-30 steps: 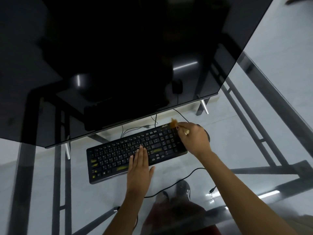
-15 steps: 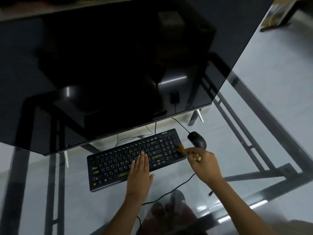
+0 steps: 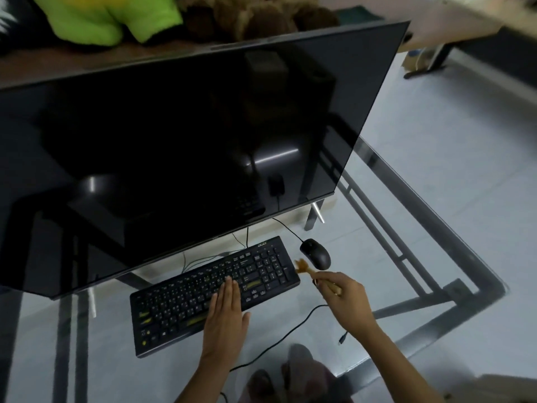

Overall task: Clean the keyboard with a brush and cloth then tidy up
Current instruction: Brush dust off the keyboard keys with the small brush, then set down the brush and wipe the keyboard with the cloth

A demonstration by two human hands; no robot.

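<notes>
A black keyboard (image 3: 186, 303) lies at an angle on the glass desk (image 3: 430, 257). My left hand (image 3: 225, 318) rests flat on its keys near the middle, fingers together and pointing away from me. My right hand (image 3: 344, 298) is shut on a small wooden-handled brush (image 3: 305, 269). Its tan bristles hang just off the keyboard's right end, between the keyboard and the mouse. No cloth is in sight.
A black mouse (image 3: 315, 253) sits right of the keyboard, its cable running back under a large dark monitor (image 3: 174, 141). A loose black cable (image 3: 290, 333) trails across the glass near me. Green and brown soft toys (image 3: 96, 21) sit behind the monitor.
My right hand drew the brush from the keyboard's far right corner down along its right edge, then off to the right. The left hand stayed flat on the keys. My head tilted up.
</notes>
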